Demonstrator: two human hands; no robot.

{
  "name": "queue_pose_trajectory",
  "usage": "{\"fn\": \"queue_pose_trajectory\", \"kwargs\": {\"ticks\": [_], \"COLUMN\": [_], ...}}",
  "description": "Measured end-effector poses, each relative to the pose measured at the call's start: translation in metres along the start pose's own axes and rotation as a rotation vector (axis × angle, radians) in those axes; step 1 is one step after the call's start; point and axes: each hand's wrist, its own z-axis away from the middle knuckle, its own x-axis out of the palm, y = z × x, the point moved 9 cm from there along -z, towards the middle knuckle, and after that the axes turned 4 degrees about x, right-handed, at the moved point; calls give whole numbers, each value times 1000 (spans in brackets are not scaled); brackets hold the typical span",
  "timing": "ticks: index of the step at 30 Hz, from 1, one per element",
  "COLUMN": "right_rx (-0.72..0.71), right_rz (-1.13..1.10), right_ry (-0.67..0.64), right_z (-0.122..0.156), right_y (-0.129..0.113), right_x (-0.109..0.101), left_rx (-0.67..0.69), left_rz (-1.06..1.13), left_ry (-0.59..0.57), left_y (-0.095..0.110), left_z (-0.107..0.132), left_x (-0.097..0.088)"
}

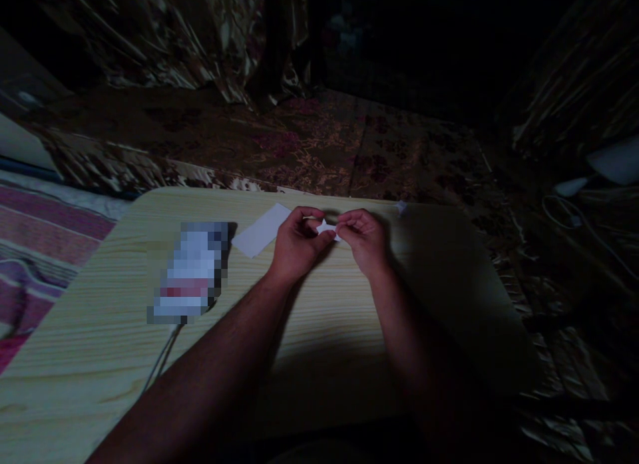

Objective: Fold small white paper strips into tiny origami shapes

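Observation:
Between my two hands is a small piece of folded white paper (pixel 325 228) with pointed corners, held just above the wooden table. The thumb and fingers of my left hand (pixel 298 243) close on its left part. My right hand (pixel 366 239) pinches its right end with thumb and forefinger. The fingers cover part of the paper, so its full shape is hidden. A flat white paper strip (pixel 262 230) lies on the table just left of my left hand.
A phone (pixel 190 267), its screen blurred, lies on the left of the table (pixel 324 331) with a cable (pixel 162 357) running towards me. A small pale folded paper piece (pixel 401 208) is near the far edge. Patterned cloth (pixel 299 138) lies beyond.

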Motion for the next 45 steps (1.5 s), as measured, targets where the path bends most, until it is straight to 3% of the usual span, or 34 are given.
{"fn": "queue_pose_trajectory", "kwargs": {"ticks": [20, 45], "right_rx": [-5, 22], "right_rz": [13, 10], "right_ry": [-20, -41], "right_z": [0, 0], "right_y": [3, 4], "right_x": [2, 4], "left_rx": [-41, 39], "left_rz": [8, -59], "left_ry": [-52, -95], "left_y": [-4, -4], "left_z": [0, -1], "left_x": [3, 3]}}
